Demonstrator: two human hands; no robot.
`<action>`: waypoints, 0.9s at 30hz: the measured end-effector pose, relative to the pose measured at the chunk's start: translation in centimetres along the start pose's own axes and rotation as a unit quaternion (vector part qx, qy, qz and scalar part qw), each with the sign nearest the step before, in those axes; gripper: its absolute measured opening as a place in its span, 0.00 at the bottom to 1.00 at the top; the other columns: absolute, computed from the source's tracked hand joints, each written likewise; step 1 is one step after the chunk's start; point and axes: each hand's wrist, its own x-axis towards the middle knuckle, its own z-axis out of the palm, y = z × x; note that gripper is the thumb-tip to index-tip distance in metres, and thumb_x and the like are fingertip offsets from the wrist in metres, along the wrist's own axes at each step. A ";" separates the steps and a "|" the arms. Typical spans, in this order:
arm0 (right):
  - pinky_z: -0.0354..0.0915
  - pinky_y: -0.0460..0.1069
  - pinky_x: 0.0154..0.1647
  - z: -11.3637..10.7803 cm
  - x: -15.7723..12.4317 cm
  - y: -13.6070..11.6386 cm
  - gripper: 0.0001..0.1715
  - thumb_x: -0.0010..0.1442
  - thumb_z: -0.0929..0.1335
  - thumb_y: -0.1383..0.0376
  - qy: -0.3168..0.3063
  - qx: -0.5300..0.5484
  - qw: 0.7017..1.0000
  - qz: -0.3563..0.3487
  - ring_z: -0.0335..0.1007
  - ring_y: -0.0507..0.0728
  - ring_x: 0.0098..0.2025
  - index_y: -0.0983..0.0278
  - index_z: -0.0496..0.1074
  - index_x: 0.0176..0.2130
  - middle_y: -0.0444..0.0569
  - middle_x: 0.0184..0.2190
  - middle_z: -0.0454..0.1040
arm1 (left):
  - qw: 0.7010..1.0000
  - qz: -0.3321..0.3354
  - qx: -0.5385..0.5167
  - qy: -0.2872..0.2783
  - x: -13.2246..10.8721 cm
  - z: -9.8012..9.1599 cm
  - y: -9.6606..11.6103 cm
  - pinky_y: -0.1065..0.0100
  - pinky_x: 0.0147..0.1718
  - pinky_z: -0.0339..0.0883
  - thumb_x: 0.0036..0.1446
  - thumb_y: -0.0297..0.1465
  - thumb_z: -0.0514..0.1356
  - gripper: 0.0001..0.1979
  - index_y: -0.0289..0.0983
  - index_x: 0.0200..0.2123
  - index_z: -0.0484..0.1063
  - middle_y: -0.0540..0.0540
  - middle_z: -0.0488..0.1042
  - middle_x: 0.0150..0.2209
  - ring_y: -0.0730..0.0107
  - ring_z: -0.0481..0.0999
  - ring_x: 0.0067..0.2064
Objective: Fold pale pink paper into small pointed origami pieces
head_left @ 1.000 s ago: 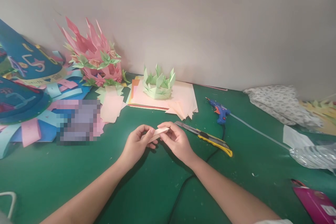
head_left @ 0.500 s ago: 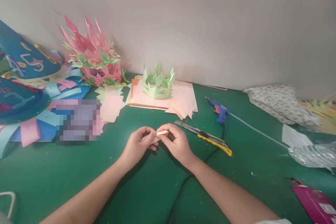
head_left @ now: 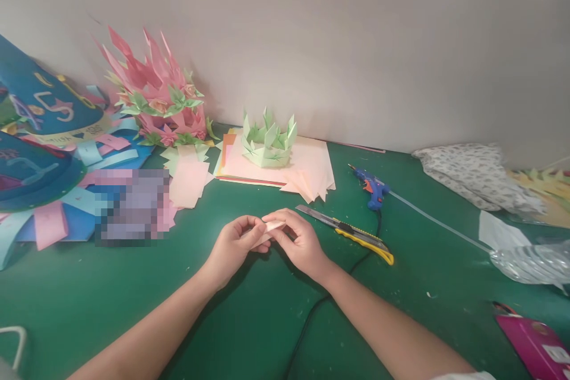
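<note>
Between my two hands is a small folded piece of pale peach paper (head_left: 272, 227). My left hand (head_left: 238, 243) pinches its left end between thumb and fingers. On the other end, my right hand (head_left: 299, 240) grips with the thumb below and the fingers curled over the top. Part of the paper is hidden behind the fingers. Just right of my right hand lies a utility knife (head_left: 347, 233) with a yellow handle and its blade out. Behind the hands, a green folded-paper crown (head_left: 267, 145) stands on a stack of coloured paper (head_left: 312, 157).
At right lie a blue glue gun (head_left: 374, 187) with its black cord, a clear plastic bottle (head_left: 529, 262) and a magenta object (head_left: 534, 338). A pink paper crown (head_left: 155, 83), peach paper squares (head_left: 189, 181) and blue cone hats (head_left: 53, 95) occupy the left side.
The folded paper has turned slightly between my fingers, and more of its flat face shows. Both hands stay in nearly the same place.
</note>
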 end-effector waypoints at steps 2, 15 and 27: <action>0.66 0.48 0.36 0.0 0.0 0.1 0.08 0.59 0.64 0.66 0.008 0.000 1.000 0.002 0.68 0.54 0.37 0.58 0.71 0.39 0.47 0.35 0.70 | 1.000 0.003 -0.001 0.001 0.0 0.0 0.1 0.72 0.32 0.68 0.49 0.39 0.61 0.13 0.34 0.30 0.69 0.51 0.71 0.26 0.76 0.71 0.28; 0.66 0.49 0.36 -0.3 0.1 0.2 0.05 0.57 0.65 0.65 0.006 0.008 1.000 0.003 0.68 0.54 0.36 0.60 0.71 0.35 0.47 0.34 0.71 | 0.999 0.014 0.052 0.009 -0.1 0.0 0.0 0.75 0.22 0.64 0.51 0.42 0.59 0.15 0.34 0.30 0.67 0.48 0.72 0.25 0.74 0.71 0.27; 0.66 0.48 0.32 0.0 -0.1 0.2 0.03 0.56 0.66 0.64 0.027 -0.012 0.999 0.034 0.67 0.52 0.31 0.61 0.70 0.32 0.45 0.30 0.71 | 0.999 0.005 0.042 -0.012 -0.2 0.1 -0.2 0.70 0.29 0.70 0.50 0.41 0.59 0.14 0.35 0.30 0.67 0.48 0.72 0.28 0.69 0.73 0.33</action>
